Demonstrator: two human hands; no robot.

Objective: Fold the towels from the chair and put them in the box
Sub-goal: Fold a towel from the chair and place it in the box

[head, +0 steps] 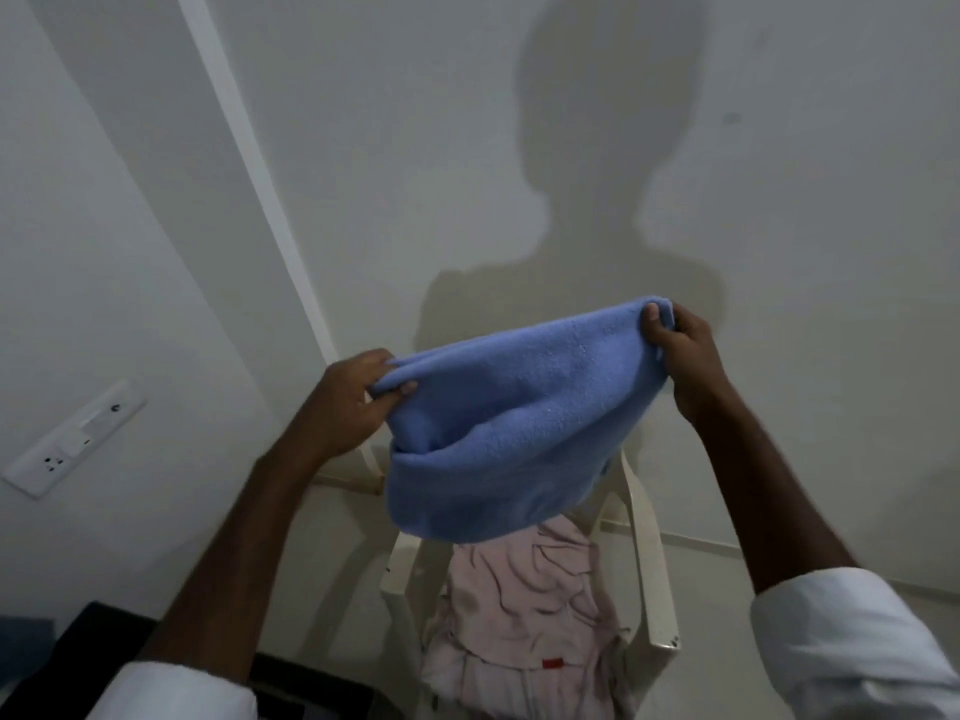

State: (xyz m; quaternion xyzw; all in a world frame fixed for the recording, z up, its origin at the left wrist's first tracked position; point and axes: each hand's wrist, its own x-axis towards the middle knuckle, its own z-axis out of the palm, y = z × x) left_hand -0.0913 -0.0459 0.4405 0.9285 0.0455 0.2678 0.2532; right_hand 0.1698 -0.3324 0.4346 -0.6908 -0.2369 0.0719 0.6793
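Observation:
A blue towel (514, 423) hangs doubled over in the air above the white plastic chair (652, 553). My left hand (345, 402) pinches its upper left corner and my right hand (680, 345) pinches its upper right corner, holding the top edge stretched between them. Below it a pale pink towel (524, 621) with dark line patterns lies crumpled on the chair seat. The towel's lower fold hides the chair's backrest.
A dark box (93, 636) with something blue inside sits at the lower left edge, partly hidden by my left arm. A white wall with a socket plate (72, 446) stands close behind the chair. My shadow falls on the wall.

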